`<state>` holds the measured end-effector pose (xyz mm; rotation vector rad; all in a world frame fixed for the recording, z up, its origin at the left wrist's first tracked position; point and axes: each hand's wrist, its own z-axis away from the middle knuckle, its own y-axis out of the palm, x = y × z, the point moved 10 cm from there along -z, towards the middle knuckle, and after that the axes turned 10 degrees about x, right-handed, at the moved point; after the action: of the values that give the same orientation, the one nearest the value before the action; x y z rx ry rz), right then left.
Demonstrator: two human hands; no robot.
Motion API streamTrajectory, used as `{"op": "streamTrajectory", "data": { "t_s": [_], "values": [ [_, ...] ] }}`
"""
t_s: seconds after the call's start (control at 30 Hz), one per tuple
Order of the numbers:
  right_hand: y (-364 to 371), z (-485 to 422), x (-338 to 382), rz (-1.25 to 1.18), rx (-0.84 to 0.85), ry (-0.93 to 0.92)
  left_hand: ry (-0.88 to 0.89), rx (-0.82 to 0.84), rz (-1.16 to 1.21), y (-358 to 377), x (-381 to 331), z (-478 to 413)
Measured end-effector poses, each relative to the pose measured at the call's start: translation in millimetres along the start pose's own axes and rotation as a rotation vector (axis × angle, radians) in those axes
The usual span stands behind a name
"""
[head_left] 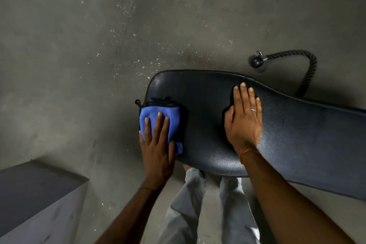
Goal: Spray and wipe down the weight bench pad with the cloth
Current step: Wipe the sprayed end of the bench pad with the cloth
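The cloth (170, 111) lies on the left end of the pad (297, 134) under the left hand (157, 154), the right hand (244, 123) rests flat on the pad further right, a rope (309, 65) lies on the floor (99, 65) behind the pad, and a box (35, 194) stands at the near left.

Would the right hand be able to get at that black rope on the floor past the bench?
Probably yes: the right hand lies flat on the bench pad, holding nothing, and nothing stands between it and the rope.
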<state>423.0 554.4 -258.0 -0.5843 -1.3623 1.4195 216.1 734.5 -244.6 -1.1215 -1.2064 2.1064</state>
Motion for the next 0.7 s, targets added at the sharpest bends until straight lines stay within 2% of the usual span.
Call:
{"op": "streamTrajectory", "data": {
  "t_s": [0.07, 0.2, 0.3, 0.43, 0.57, 0.7],
  "values": [
    [0, 0, 0, 0.006, -0.002, 0.003, 0.037, 0.007, -0.028, -6, 2, -27],
    [2, -1, -1, 0.011, 0.004, 0.004, 0.152, 0.002, -0.048, -27, 1, -146],
    [3, -1, 0, 0.001, 0.007, -0.002, 0.139, -0.037, 0.002, -38, 2, -187],
    [3, -1, -1, -0.006, 0.024, -0.007, 0.196, -0.098, 0.036, -35, 2, -112],
    [2, 0, 0, -0.01, 0.018, -0.016, 0.114, -0.097, 0.146, -11, 11, -9],
    [0, 1, 0, -0.037, -0.005, -0.034, 0.09, -0.071, 0.131, 21, -20, 34]
  ]
}}
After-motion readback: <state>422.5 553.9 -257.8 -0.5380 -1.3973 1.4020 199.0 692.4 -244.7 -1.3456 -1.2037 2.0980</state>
